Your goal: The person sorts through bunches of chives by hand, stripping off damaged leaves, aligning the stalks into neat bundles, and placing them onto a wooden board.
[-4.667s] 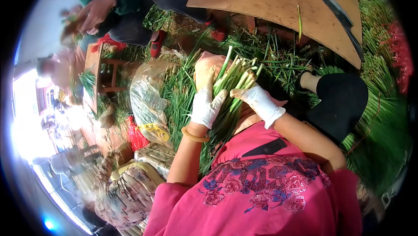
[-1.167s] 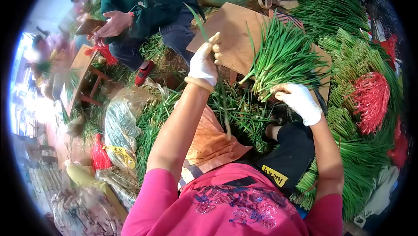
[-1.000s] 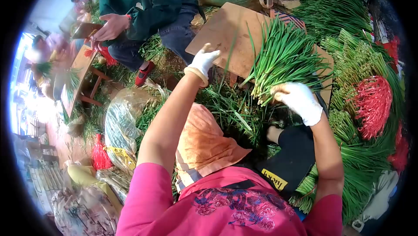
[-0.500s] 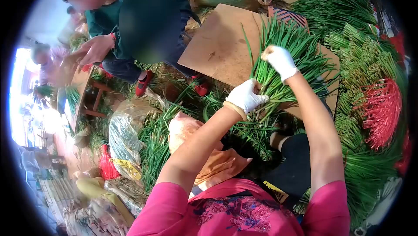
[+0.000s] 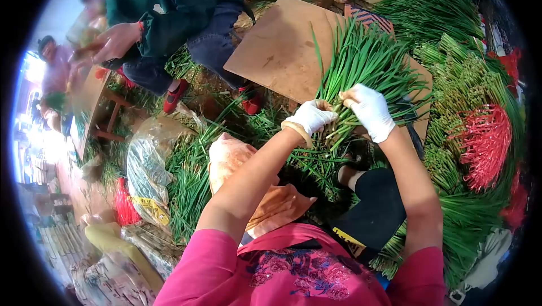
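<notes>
My left hand, in a white glove with bare fingertips, is closed at the lower left of a bunch of green stalks. Its fingertips are pressed together near the pale stem ends. My right hand, gloved the same way, is closed on the stems just to the right, its fingertips pinched close to my left hand. The leaves fan out upward over the right part of a brown board.
Bundled stalks with red ties are piled at the right. A person in dark green sits at the upper left. Loose greens, a clear plastic bag and red strips lie at the left.
My right hand has moved down from the leaves to the stems, beside my left hand. The whole view has shifted slightly.
</notes>
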Tool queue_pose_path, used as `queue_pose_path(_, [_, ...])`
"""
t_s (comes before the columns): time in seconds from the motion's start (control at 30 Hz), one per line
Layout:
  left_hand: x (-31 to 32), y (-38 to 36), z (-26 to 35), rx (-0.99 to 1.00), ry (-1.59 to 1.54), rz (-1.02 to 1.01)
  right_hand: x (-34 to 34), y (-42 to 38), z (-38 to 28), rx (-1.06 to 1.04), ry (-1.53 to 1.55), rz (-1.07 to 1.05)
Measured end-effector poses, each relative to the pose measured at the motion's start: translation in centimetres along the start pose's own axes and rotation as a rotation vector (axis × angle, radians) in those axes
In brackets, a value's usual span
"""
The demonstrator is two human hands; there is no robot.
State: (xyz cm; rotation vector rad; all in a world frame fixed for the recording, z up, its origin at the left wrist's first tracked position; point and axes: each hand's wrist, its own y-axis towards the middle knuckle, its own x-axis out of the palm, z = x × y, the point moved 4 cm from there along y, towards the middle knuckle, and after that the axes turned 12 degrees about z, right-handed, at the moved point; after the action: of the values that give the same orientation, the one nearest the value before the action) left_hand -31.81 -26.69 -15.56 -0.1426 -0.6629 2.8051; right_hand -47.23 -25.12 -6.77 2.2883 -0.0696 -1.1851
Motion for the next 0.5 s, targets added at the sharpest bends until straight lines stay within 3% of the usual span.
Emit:
queue_pose_path(0.03, [-0.1,-0.2,0.0,-0.011,-0.012,0.016,0.0,-0.1,1.2,0.279,0.129,0.049])
queue_pose_path(0.07, [-0.1,-0.4,0.1,-0.021,-0.023,0.028,0.9,-0.1,2.8,0.582,0.549,0.112])
queue_pose_path(0.17, [-0.3,-0.7,0.3,-0.030,-0.037,0.055,-4.0,1.1,1.0,0.847,0.957,0.354])
queue_pose_path(0.27, [-0.2,-0.6,-0.1,-0.023,-0.149,0.046,-8.0,0.5,-0.6,0.779,1.264,0.516])
queue_pose_path(0.33, [0.3,-0.7,-0.2,0.000,-0.211,0.041,-8.8,0.1,-0.3,0.723,1.204,0.397])
queue_pose_path(0.47, [1.7,-0.5,-0.6,0.329,-0.099,0.097,-11.1,1.0,-0.6,0.663,1.224,0.383])
queue_pose_path(0.5, [1.6,-1.9,0.8,0.227,-0.026,0.070,-12.7,1.4,-2.4,0.587,1.450,0.494])
